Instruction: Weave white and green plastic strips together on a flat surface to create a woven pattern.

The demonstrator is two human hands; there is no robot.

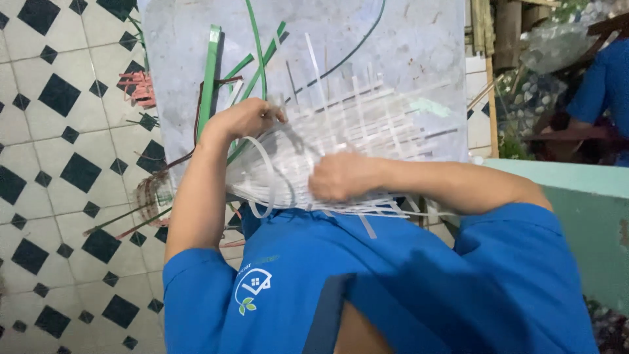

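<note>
A half-woven mat of white plastic strips [367, 124] lies on a grey board [419, 39] in front of my blue shirt. My left hand [246, 118] is closed around strips at the mat's left edge, next to several green straps [209, 78]. My right hand [341, 176] is closed on white strips at the mat's near edge. Loose strip ends curl down over the board's edge between my arms.
White floor tiles with black diamonds [59, 164] fill the left side. Red strip scraps [139, 88] and more loose straps lie by the board's left edge. A teal ledge [583, 190] is at right, with another person's blue sleeve [609, 82] beyond it.
</note>
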